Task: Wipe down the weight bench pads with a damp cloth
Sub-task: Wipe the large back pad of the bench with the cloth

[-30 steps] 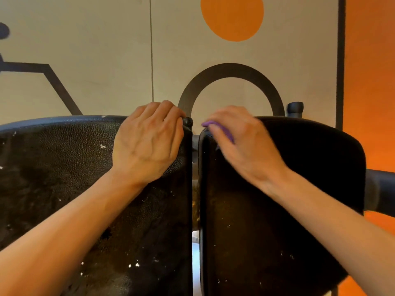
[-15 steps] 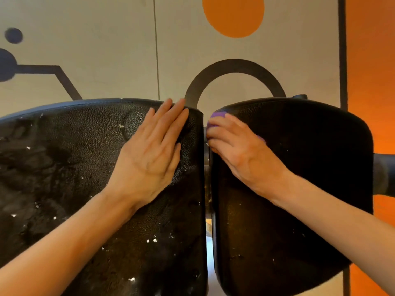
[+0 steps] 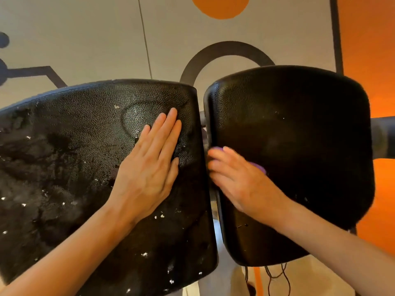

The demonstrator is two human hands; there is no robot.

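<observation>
Two black textured bench pads fill the view side by side with a narrow gap between them. The left pad [image 3: 70,167] is worn, with white flecks and a round dent near its top. My left hand [image 3: 149,167] lies flat on it, fingers together and extended, near its right edge. The right pad [image 3: 299,135] is smoother. My right hand [image 3: 237,180], blurred, presses a purple cloth [image 3: 258,166] against the right pad's left edge; only slivers of the cloth show past the fingers.
Behind the pads is a beige wall with dark line graphics and an orange circle [image 3: 220,7]; an orange wall panel [image 3: 372,50] is at the right. A dark padded roller [image 3: 382,137] sticks out at the right. Thin black cords [image 3: 277,274] hang below the right pad.
My left hand went from gripping the left pad's top edge to lying flat lower on it. My right hand with the cloth slid down the right pad's left edge.
</observation>
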